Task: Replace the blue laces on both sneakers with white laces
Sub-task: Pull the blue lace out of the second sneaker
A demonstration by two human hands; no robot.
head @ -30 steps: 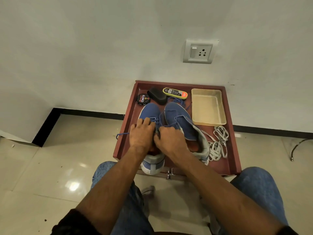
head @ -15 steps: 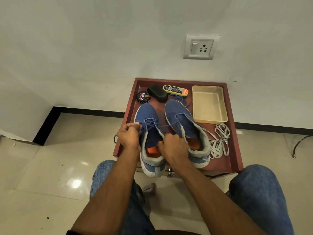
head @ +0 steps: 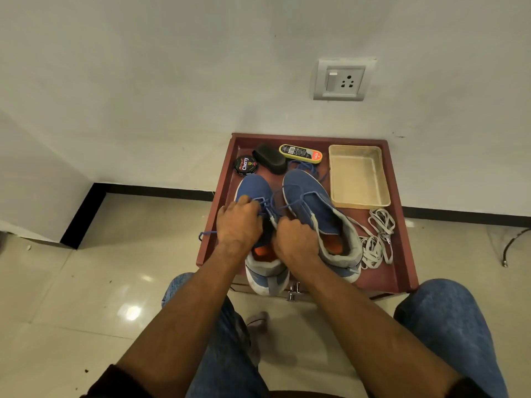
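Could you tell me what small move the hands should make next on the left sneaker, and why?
Probably draw the blue lace out of its next eyelet. Both the left hand and right hand are at the left sneaker, which is still laced, while the white laces lie unused.

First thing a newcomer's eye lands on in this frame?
Both hands, left hand and right hand, working the blue lace on the left sneaker at the tray's near-left edge. Next, the white laces heaped right of the other sneaker, below the beige bin.
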